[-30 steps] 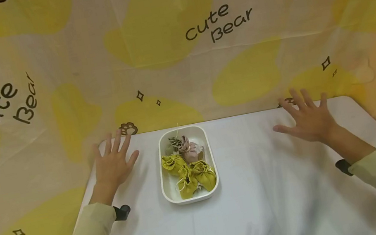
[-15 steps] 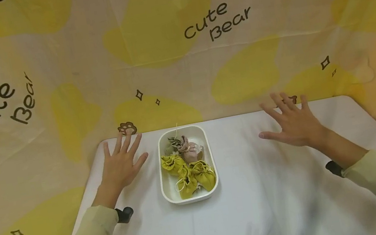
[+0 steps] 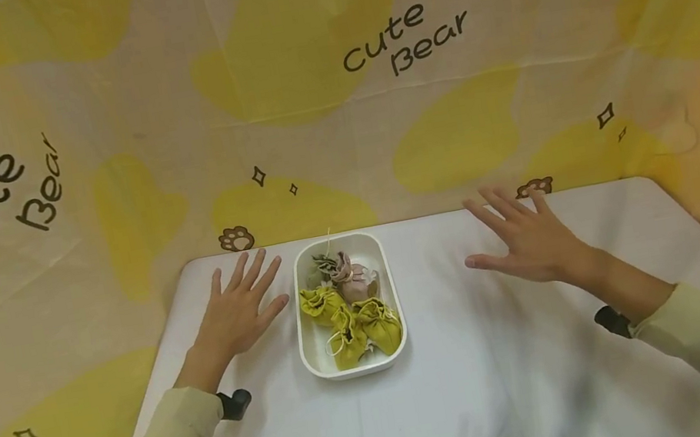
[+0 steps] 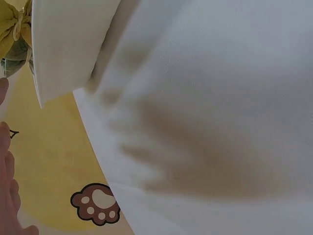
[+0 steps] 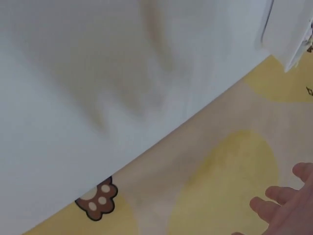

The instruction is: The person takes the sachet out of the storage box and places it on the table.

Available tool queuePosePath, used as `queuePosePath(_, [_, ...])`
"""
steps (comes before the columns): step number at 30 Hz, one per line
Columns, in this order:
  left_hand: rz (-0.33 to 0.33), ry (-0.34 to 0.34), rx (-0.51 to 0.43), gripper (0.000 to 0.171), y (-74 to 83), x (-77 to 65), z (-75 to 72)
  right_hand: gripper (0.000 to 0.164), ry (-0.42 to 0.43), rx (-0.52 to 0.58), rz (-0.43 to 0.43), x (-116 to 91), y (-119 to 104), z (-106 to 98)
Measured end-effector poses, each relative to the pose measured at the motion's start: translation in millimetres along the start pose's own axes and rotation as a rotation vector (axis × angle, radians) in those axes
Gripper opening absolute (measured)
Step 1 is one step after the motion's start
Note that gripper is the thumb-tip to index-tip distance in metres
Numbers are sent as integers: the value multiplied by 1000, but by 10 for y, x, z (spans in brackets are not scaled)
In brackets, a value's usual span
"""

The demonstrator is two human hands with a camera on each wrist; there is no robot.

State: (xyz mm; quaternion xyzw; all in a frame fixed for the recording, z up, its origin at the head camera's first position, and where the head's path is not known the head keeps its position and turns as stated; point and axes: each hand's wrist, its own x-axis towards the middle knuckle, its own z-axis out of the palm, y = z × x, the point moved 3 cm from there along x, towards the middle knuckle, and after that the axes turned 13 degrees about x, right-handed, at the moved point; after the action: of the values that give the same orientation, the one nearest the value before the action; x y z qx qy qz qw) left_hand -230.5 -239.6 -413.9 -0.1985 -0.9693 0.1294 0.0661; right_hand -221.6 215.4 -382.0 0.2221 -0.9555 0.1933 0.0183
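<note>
A white rectangular tray [image 3: 313,358] holds several small drawstring pouches: yellow-green ones [image 3: 380,326] toward the front, a pale pink one [image 3: 359,286] and a grey-green one [image 3: 318,277] at the back. Just left of the tray, my left hand [image 3: 237,316] hovers over the table with fingers spread and holds nothing. My right hand [image 3: 533,241], also spread and holding nothing, is above the table well to the tray's right. In the left wrist view, the tray's outer wall [image 4: 68,49] and part of a pouch [image 4: 14,29] show beside the fingers [image 4: 7,171].
The tray stands on a white table [image 3: 453,403] with rounded far corners. Behind it and to the sides hangs a yellow-patterned cloth [image 3: 308,140] printed with "Cute Bear" lettering. Both hands cast soft shadows on the tabletop.
Both hands have moved inward toward the tray, the left hand going right and the right hand going left. The tray and its pouches have stayed put.
</note>
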Motion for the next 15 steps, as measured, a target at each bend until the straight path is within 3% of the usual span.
queuePosePath(7, [39,-32,-74,70,60,-37,43,87,-3,87,-68,34,-136,122])
queuePosePath(15, [98,-102,-151,70,108,-44,112,81,60,203,-222,60,-356,220])
